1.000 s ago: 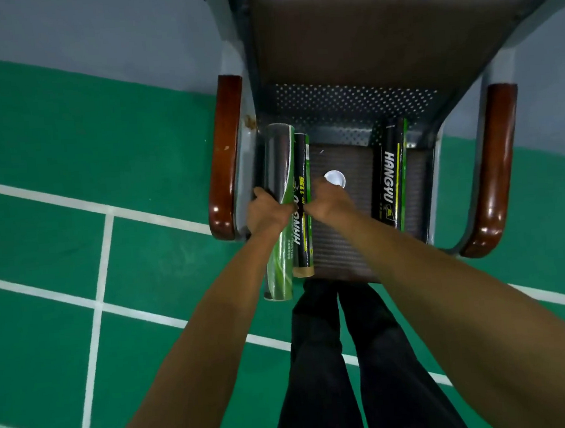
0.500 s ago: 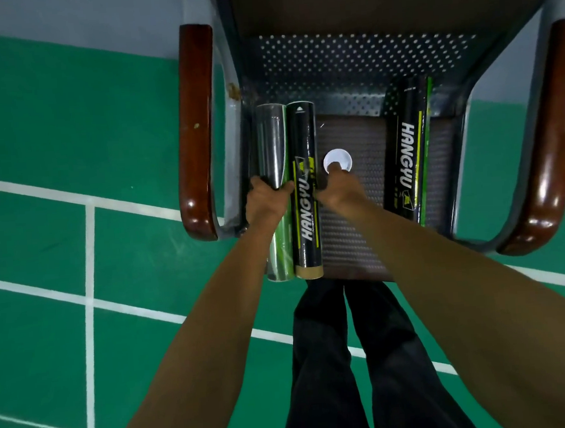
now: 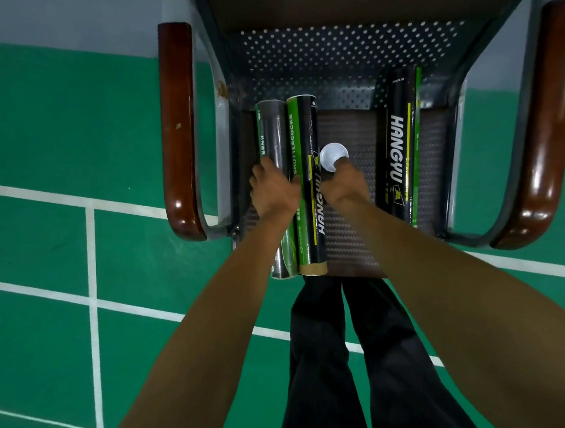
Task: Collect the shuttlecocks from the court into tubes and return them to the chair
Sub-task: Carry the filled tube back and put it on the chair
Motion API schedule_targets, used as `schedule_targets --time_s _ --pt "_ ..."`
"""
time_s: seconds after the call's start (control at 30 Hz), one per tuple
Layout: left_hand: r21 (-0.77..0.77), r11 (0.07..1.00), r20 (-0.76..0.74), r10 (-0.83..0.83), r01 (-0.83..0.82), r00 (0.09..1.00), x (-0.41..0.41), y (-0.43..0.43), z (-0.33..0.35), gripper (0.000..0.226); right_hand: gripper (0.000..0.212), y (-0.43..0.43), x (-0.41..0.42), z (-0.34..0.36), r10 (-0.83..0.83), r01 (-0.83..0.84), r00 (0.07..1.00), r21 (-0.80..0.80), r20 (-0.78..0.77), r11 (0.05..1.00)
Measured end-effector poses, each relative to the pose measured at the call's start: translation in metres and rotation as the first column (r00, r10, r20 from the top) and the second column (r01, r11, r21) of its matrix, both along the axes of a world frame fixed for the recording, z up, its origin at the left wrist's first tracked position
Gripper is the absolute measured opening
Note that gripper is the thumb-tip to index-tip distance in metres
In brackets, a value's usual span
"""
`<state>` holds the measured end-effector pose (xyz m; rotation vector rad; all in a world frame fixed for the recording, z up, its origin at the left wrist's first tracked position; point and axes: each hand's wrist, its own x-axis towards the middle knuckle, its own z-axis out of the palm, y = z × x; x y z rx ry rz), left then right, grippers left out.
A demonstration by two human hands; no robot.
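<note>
Two tubes (image 3: 302, 139) lie touching at the left edge of the seat (image 3: 353, 235), axes front to back. The left grip (image 3: 274, 189) curls round the outer tube (image 3: 270, 131); the right grip (image 3: 342, 184) touches the cap (image 3: 330, 155) just ahead; we cannot confirm a pinch.

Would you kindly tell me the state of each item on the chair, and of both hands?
silver tube: lying on the chair seat, near end overhanging.
black-green tube: lying flat against the silver tube.
right-side tube: lying apart, untouched.
white cap: loose on the seat, off any tube.
left hand: grips the silver tube.
right hand: fingertip touches the white cap; grip unclear.
</note>
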<state>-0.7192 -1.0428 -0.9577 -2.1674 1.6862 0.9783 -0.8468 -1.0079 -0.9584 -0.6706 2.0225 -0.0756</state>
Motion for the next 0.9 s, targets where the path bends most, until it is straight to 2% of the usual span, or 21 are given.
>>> schedule_targets --time_s 0.1,0.2,0.27,0.33,0.43,0.53,0.67,0.77,0.83,0.9 --pt "-0.166 0.972 0.014 -0.168 0.168 0.986 -0.022 -0.002 0.005 0.064 0.048 -0.005 -0.026 0.001 -0.014 0.013 0.998 -0.020 -0.063 1.000" --pt "-0.217 0.951 -0.134 -0.252 0.220 0.958 -0.051 -0.005 0.005 0.058 0.050 -0.008 -0.047 0.000 0.039 -0.042 0.997 -0.050 -0.074 0.998" --pt "-0.183 0.969 -0.279 -0.212 0.165 0.937 -0.073 -0.005 0.005 0.056 0.048 -0.007 -0.056 -0.001 0.085 -0.093 0.992 -0.093 -0.092 0.991" --pt "-0.117 0.986 -0.355 -0.151 0.116 0.923 -0.092 -0.005 0.003 0.052 0.043 -0.005 -0.065 -0.001 0.104 -0.119 0.987 -0.124 -0.120 0.985" --pt "-0.050 0.994 -0.386 -0.111 0.099 0.916 -0.110 -0.001 -0.004 0.050 0.041 0.004 -0.081 -0.003 0.094 -0.120 0.981 -0.145 -0.172 0.982" --pt "-0.012 0.993 -0.382 -0.115 0.119 0.917 -0.123 0.003 -0.014 0.050 0.048 0.015 -0.097 -0.006 0.096 -0.139 0.969 -0.184 -0.227 0.973" --pt "0.109 0.992 -0.410 -0.018 0.069 0.912 -0.143 0.006 -0.021 0.052 0.047 0.025 -0.111 -0.008 0.078 -0.172 0.915 -0.208 -0.396 0.963" --pt "0.231 0.973 -0.423 0.076 0.026 0.903 -0.155 0.013 -0.031 0.058 0.065 0.026 -0.117 -0.010 -0.010 -0.035 0.895 -0.094 -0.447 0.995" --pt "0.265 0.964 -0.421 0.108 0.008 0.901 -0.161 0.018 -0.038 0.061 0.083 0.028 -0.121 -0.014 -0.110 0.119 0.917 0.001 -0.383 0.993" --pt "0.302 0.953 -0.418 0.152 -0.020 0.895 -0.167 0.021 -0.047 0.065 0.088 0.032 -0.128 -0.026 -0.237 0.262 0.934 0.060 -0.269 0.963"
